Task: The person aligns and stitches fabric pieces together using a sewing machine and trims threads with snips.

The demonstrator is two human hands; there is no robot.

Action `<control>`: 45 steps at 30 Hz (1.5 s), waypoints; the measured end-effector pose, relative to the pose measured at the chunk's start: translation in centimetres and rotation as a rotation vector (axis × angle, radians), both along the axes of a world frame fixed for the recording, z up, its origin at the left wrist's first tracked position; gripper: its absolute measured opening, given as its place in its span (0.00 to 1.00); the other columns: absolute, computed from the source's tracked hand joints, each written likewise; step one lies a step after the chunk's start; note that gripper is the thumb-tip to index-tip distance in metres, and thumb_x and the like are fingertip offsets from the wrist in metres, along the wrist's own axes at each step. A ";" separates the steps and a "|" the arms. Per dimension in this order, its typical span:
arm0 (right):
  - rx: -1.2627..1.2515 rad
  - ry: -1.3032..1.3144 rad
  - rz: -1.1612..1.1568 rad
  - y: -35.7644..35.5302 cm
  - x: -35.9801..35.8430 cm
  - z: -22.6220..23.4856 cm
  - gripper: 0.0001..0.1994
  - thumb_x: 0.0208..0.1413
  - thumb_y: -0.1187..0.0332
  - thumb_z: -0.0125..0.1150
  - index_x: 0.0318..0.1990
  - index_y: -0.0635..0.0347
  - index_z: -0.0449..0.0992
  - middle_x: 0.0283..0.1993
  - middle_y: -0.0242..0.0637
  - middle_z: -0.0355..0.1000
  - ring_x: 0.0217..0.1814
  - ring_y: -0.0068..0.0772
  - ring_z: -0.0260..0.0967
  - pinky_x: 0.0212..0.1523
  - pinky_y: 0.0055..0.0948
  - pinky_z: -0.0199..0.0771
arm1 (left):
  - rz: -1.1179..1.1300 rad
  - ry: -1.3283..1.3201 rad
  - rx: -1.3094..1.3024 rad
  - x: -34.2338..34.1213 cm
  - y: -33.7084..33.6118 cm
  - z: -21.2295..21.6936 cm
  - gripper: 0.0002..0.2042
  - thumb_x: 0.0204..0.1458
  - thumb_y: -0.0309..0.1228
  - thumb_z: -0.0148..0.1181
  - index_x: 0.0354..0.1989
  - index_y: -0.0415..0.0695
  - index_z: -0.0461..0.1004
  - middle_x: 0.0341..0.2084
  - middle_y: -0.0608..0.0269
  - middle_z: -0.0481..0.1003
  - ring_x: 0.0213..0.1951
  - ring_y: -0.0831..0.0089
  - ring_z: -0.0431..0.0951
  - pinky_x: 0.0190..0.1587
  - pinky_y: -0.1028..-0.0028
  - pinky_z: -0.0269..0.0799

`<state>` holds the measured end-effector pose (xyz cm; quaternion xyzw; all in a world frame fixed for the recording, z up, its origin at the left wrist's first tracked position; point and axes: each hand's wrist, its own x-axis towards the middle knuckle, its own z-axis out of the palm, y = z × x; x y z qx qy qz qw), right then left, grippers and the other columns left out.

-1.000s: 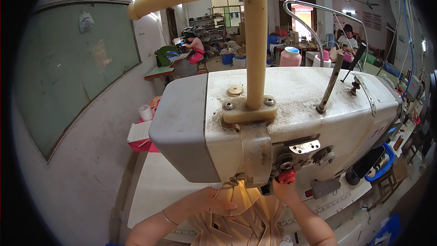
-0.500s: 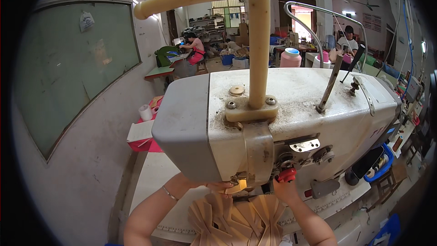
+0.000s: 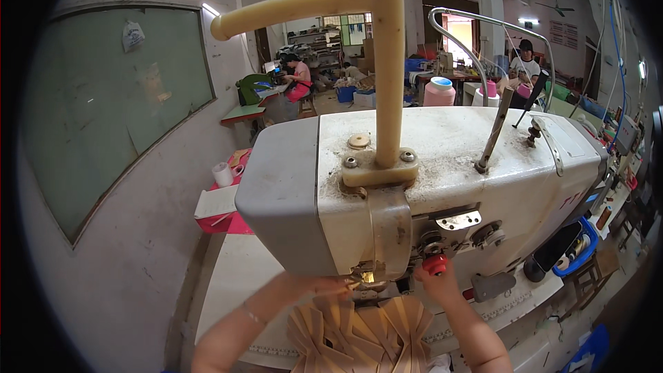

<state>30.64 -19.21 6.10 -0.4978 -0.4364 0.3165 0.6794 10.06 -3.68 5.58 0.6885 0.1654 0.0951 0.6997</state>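
Observation:
A large white sewing machine with a grey end cover stands before me. My left hand reaches under its head at the lit needle area, fingers pressed together at a small tan edge; what they hold is mostly hidden. My right hand is raised right beside a red rounded part below the dials. Its fingers are largely hidden behind that part, so I cannot tell whether they grip it. Several flat tan pieces overlap in a fan at the near edge, between my forearms.
A beige post with a side arm rises from the machine top. Thread cones stand behind it. White spools lie on pink cloth at left. A blue bin is at right. Two people sit farther back.
My left hand and forearm have shifted slightly right and lower, and the lit tan piece at its fingertips shows less. My right hand stays by the red part. The view has tilted a little.

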 end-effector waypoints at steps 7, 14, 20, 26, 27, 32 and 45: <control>0.023 0.070 0.013 0.2 0.0 -0.1 0.07 0.45 0.76 0.56 0.20 0.63 0.66 0.17 0.31 0.64 0.20 0.20 0.61 0.22 0.21 0.61 | 0.466 -0.070 -0.101 0.4 -7.5 -1.4 0.12 0.51 0.31 0.55 0.37 0.32 0.71 0.27 0.56 0.75 0.31 0.71 0.76 0.38 0.75 0.73; -0.026 -0.035 -0.008 0.5 0.8 -1.5 0.08 0.45 0.77 0.56 0.18 0.63 0.65 0.17 0.29 0.63 0.19 0.19 0.58 0.20 0.20 0.58 | 0.506 -0.097 -0.084 1.6 -5.9 -2.1 0.12 0.51 0.31 0.53 0.36 0.31 0.71 0.25 0.54 0.75 0.29 0.70 0.77 0.34 0.75 0.73; -0.075 -0.056 -0.059 0.6 1.3 -2.5 0.07 0.44 0.76 0.57 0.19 0.63 0.66 0.16 0.29 0.63 0.19 0.18 0.59 0.20 0.20 0.58 | 0.472 0.014 -0.101 0.9 -4.9 -1.1 0.11 0.52 0.29 0.51 0.33 0.32 0.72 0.22 0.56 0.75 0.27 0.71 0.77 0.31 0.78 0.72; -0.064 -0.081 -0.071 0.4 0.2 -1.3 0.07 0.44 0.76 0.56 0.19 0.64 0.66 0.16 0.30 0.63 0.19 0.18 0.59 0.19 0.20 0.58 | 0.565 -0.069 0.633 -3.3 1.5 -1.8 0.10 0.51 0.33 0.54 0.30 0.38 0.74 0.23 0.62 0.75 0.25 0.76 0.75 0.29 0.79 0.71; -0.063 -0.081 -0.056 0.4 -0.1 -1.5 0.07 0.44 0.76 0.56 0.19 0.64 0.66 0.16 0.30 0.63 0.19 0.18 0.59 0.19 0.20 0.58 | 0.443 -0.082 0.890 -4.0 4.1 -3.7 0.10 0.50 0.34 0.56 0.31 0.39 0.74 0.26 0.64 0.76 0.28 0.76 0.75 0.31 0.77 0.71; -0.097 -0.142 -0.088 0.8 2.1 -4.5 0.05 0.44 0.75 0.58 0.23 0.62 0.68 0.18 0.31 0.65 0.19 0.20 0.61 0.19 0.21 0.60 | 0.014 0.265 0.393 -2.9 0.7 3.7 0.15 0.47 0.34 0.60 0.42 0.40 0.72 0.36 0.63 0.74 0.39 0.77 0.72 0.40 0.74 0.69; -0.312 -0.395 0.061 -0.2 0.7 -6.8 0.13 0.52 0.64 0.54 0.23 0.66 0.70 0.14 0.26 0.58 0.20 0.13 0.51 0.20 0.20 0.52 | 0.562 0.107 0.054 -0.7 -15.7 -4.0 0.17 0.52 0.41 0.53 0.35 0.36 0.74 0.25 0.64 0.73 0.30 0.80 0.71 0.33 0.77 0.67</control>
